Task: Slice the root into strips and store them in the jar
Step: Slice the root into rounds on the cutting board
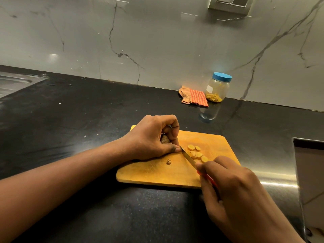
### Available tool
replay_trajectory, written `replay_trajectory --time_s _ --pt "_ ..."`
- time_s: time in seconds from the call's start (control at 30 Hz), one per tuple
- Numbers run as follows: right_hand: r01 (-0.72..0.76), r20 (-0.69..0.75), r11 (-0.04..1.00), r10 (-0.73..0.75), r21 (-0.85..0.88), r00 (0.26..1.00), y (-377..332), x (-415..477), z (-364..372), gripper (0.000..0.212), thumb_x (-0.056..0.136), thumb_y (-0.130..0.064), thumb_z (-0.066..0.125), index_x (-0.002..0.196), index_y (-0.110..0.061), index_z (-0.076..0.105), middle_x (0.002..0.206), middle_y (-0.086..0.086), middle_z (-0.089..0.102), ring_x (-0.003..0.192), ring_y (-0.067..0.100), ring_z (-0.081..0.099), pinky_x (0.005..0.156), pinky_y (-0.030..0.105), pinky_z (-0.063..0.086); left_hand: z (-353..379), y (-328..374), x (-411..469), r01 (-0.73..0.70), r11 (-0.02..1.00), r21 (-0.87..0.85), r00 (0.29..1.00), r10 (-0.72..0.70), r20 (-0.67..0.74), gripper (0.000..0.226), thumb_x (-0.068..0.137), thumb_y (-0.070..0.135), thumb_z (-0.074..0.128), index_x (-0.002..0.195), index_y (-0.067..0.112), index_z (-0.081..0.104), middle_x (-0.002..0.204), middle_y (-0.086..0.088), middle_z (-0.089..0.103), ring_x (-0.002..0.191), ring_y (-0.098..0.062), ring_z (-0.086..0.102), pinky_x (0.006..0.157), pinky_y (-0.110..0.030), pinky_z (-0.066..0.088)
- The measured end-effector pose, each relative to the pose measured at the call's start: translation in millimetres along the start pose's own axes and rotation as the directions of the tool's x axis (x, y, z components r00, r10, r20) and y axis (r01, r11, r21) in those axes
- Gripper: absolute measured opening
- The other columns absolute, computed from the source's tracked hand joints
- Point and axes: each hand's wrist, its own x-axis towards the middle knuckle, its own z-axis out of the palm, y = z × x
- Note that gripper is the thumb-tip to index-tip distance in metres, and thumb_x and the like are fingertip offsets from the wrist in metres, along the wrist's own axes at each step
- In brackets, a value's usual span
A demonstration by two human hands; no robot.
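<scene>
Head view, single angle, looking down on a black speckled stone countertop [87, 120] backed by a grey-veined marble wall [157, 41]. A rectangular yellow-orange wooden cutting board [157, 174] lies on the counter at centre. The left hand [154, 137] rests on the board's far left part, fingers curled down over a stubby brown-skinned root [164, 139] and pinning it to the wood; only the root's near end shows under the knuckles. The right hand [233, 186] comes in from the lower right, clenched around the red handle of a small steel-bladed knife [188, 156]. The blade runs diagonally up and left, its tip right at the left thumb and the cut end of the root. Round yellow root slices [197, 153] lie in a loose cluster on the board just right of the blade, some overlapping. One small brownish scrap [168, 161] sits alone on the board, near the left wrist. The clear plastic jar with a blue screw lid [218, 88] stands upright at the back against the wall, well apart from the board, lid on, with a low heap of yellow strips in its bottom. A crumpled orange-checked cloth [193, 96] lies just beside it on the left. A stainless steel sink [12, 83] edges in at far left. A metal socket plate [229, 3] is on the wall at top.
</scene>
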Motion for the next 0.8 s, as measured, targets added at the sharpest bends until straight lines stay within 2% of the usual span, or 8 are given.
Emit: replay_trajectory --time_s 0.13,0.23,0.4,0.5,0.7,0.8 --pt "0.01 -0.054 0.996 -0.006 0.085 0.999 7.6 -2.9 -9.3 0.019 0.077 -0.021 0.064 0.093 -0.02 0.072 0.077 -0.011 0.062 0.061 0.007 0.059 0.051 0.019 0.049 -10.1 0.0 -2.5 0.014 0.998 -0.062 0.998 -0.01 0.067 0.027 0.08 0.014 0.08 0.098 0.019 0.062 0.087 0.005 0.073 0.087 -0.004 0.07 0.088 -0.029 0.056" --pt "0.009 -0.064 0.992 0.0 0.128 0.998 14.8 -1.3 -10.9 0.016 0.081 -0.016 0.07 0.095 -0.021 0.072 0.081 -0.015 0.064 0.068 0.004 0.06 0.056 0.021 0.05 -21.6 -1.9 -4.6 0.019 0.995 -0.101 0.994 -0.008 0.108 0.028 0.082 0.013 0.077 0.106 0.018 0.063 0.098 0.007 0.074 0.099 -0.003 0.069 0.104 -0.033 0.046" --pt "0.039 -0.056 0.984 -0.03 0.174 0.998 14.6 -3.8 -15.3 0.019 0.078 -0.022 0.067 0.095 -0.023 0.073 0.083 -0.018 0.064 0.07 0.0 0.06 0.055 0.015 0.047 -40.0 -9.2 -8.6 0.037 0.998 0.046 0.977 -0.046 0.21 0.036 0.081 0.027 0.078 0.115 0.03 0.067 0.116 0.018 0.066 0.116 0.003 0.057 0.107 -0.032 0.044" --pt "0.083 -0.063 0.983 -0.074 0.161 0.995 13.8 -9.0 -15.4 0.022 0.075 -0.018 0.068 0.096 -0.019 0.074 0.087 -0.015 0.065 0.072 -0.003 0.061 0.059 0.009 0.046 -41.8 -11.6 -8.9 0.048 0.995 0.086 0.972 -0.066 0.227 0.038 0.08 0.032 0.078 0.116 0.034 0.069 0.121 0.02 0.064 0.121 0.001 0.053 0.109 -0.033 0.042" --pt "0.173 -0.113 0.975 -0.158 0.139 0.981 11.4 -17.9 -12.0 0.026 0.075 -0.013 0.069 0.1 -0.016 0.074 0.087 -0.008 0.064 0.068 0.002 0.061 0.055 0.017 0.048 -34.3 -10.2 -8.7 0.048 0.995 0.084 0.98 -0.063 0.188 0.042 0.076 0.039 0.079 0.116 0.037 0.069 0.124 0.019 0.064 0.121 0.0 0.053 0.105 -0.026 0.04" --pt "0.19 -0.11 0.969 -0.174 0.157 0.978 10.3 -19.0 -10.7 0.027 0.075 -0.013 0.069 0.101 -0.017 0.074 0.086 -0.009 0.064 0.069 0.001 0.061 0.056 0.017 0.049 -27.5 -7.2 -8.7 0.034 0.997 0.065 0.987 -0.044 0.157 0.043 0.073 0.043 0.079 0.114 0.037 0.069 0.124 0.019 0.064 0.122 0.0 0.053 0.108 -0.03 0.04"
